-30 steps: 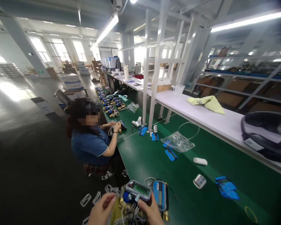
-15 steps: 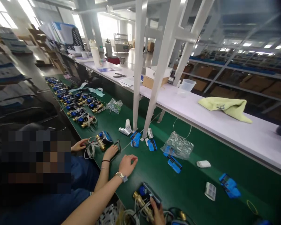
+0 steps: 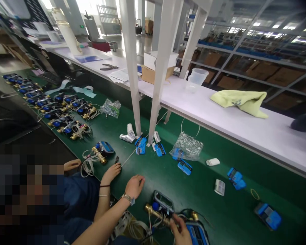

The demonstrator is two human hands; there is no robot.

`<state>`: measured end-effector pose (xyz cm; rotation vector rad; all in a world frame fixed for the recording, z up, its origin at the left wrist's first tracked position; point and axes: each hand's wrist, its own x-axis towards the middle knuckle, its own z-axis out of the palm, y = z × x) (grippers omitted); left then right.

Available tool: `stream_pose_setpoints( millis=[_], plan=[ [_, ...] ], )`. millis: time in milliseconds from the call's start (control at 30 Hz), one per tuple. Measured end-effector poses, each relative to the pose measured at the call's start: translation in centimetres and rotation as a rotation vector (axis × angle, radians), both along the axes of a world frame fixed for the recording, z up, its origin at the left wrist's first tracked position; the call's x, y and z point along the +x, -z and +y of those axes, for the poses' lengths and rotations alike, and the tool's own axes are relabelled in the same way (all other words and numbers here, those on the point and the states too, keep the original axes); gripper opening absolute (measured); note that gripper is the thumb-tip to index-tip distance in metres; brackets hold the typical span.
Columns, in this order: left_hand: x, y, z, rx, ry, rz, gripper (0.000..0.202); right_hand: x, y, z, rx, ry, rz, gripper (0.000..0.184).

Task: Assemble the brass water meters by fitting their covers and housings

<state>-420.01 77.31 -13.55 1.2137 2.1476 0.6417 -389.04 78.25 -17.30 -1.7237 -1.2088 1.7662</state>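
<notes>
My left hand [image 3: 135, 186], wearing a wristwatch [image 3: 128, 198], is over the green bench top [image 3: 132, 166]. Its fingers are loosely bent and slightly apart, with nothing visible in them. At the near edge, my right hand [image 3: 181, 231] grips a meter [image 3: 163, 200] by its brass pipe end and white wires. This meter has a brass body, a blue knob and a display housing tilted upward. Right beside that hand lies another meter with a blue face [image 3: 197, 233], partly cut off by the frame. A dark cable and a brass fitting [image 3: 194, 215] lie behind it.
A co-worker's hand [image 3: 113, 172] rests near a dark tool left of mine, close to another meter [image 3: 104, 148]. Rows of meters [image 3: 46, 102] fill the far left. Blue covers [image 3: 185, 166], white sleeves [image 3: 219, 187] and a plastic bag [image 3: 187, 146] are scattered ahead. Shelf posts [image 3: 155, 78] rise from the bench.
The view has swung left to right and down, showing more of the near meters. My left fingers have uncurled somewhat. My right hand stays on the meter, whose display now faces more upward.
</notes>
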Motion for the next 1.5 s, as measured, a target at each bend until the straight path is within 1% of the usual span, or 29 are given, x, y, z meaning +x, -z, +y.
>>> stream_pose_setpoints(
  millis=[67,100,133,167,200,267,333,367,433,500,567,633,733,800,867,933,1000,1033,1100,1167,1267,1333,1433,1500],
  plan=[
    [1.2,-0.3,-0.7,0.007,0.004,0.011,0.036,1.3,-0.1,0.7,0.02,-0.029,-0.035,0.065],
    [1.7,-0.5,-1.2,0.008,0.003,0.016,0.036,2.1,0.0,1.1,0.045,-0.066,-0.058,0.065],
    [2.2,-0.7,-1.7,0.008,0.001,0.019,0.035,2.9,0.1,1.4,0.09,-0.128,-0.083,0.063],
    [2.6,-0.9,-2.2,0.005,-0.003,0.021,0.033,3.8,0.1,1.7,0.168,-0.196,-0.134,0.06],
    [3.0,-1.1,-2.9,-0.001,-0.008,0.022,0.032,4.7,0.2,1.8,0.281,-0.257,-0.22,0.058],
    [3.8,-1.5,-4.3,-0.018,-0.019,0.013,0.028,6.6,-0.1,1.9,0.572,-0.343,-0.449,0.056],
    [4.8,-1.7,-5.9,-0.04,-0.035,-0.008,0.026,8.3,-0.8,1.5,0.832,-0.401,-0.635,0.053],
    [5.3,-1.8,-6.7,-0.051,-0.046,-0.022,0.026,8.9,-1.4,1.2,0.922,-0.431,-0.682,0.049],
    [6.4,-1.7,-8.2,-0.067,-0.071,-0.055,0.027,9.5,-2.7,0.6,1.024,-0.501,-0.715,0.041],
    [7.4,-1.5,-9.5,-0.08,-0.1,-0.084,0.028,9.0,-4.1,0.4,1.06,-0.542,-0.72,0.034],
    [8.5,-1.4,-10.6,-0.091,-0.129,-0.105,0.029,7.6,-5.3,0.5,1.046,-0.588,-0.668,0.029],
    [9.5,-1.3,-11.6,-0.096,-0.159,-0.112,0.029,5.4,-6.4,0.6,0.994,-0.648,-0.566,0.027],
    [10.6,-1.2,-12.9,-0.09,-0.203,-0.104,0.027,1.6,-7.5,0.5,0.936,-0.771,-0.405,0.03],
    [10.8,-1.2,-13.6,-0.075,-0.225,-0.101,0.024,-0.5,-7.9,0.3,0.928,-0.864,-0.315,0.029],
    [10.8,-1.2,-14.4,-0.061,-0.241,-0.109,0.018,-1.9,-8.1,0.4,0.915,-0.907,-0.268,0.027],
    [10.7,-1.1,-15.2,-0.053,-0.26,-0.125,0.013,-2.4,-7.9,1.0,0.894,-0.869,-0.296,0.029],
    [10.6,-1.1,-15.8,-0.037,-0.287,-0.131,0.014,-2.6,-7.4,2.0,0.862,-0.809,-0.349,0.033],
    [10.4,-1.2,-16.0,-0.02,-0.303,-0.125,0.016,-2.8,-7.1,2.6,0.843,-0.798,-0.361,0.032],
    [9.8,-1.3,-16.2,0.025,-0.336,-0.093,0.021,-3.6,-6.6,3.5,0.803,-0.822,-0.345,0.029],
    [8.3,-1.7,-16.1,0.074,-0.386,-0.022,0.027,-4.7,-6.4,3.9,0.765,-0.871,-0.302,0.026],
    [4.2,-2.2,-15.4,0.127,-0.508,0.147,0.029,-6.0,-6.4,3.5,0.719,-0.924,-0.258,0.024],
    [1.0,-2.5,-14.8,0.148,-0.592,0.252,0.027,-6.1,-6.6,3.1,0.697,-0.933,-0.252,0.024],
    [-3.2,-2.6,-14.1,0.145,-0.705,0.344,0.03,-4.9,-6.6,2.5,0.664,-0.919,-0.264,0.027],
    [-4.8,-2.3,-13.9,0.118,-0.779,0.362,0.033,-3.6,-6.4,2.4,0.641,-0.906,-0.278,0.029]
  ],
)
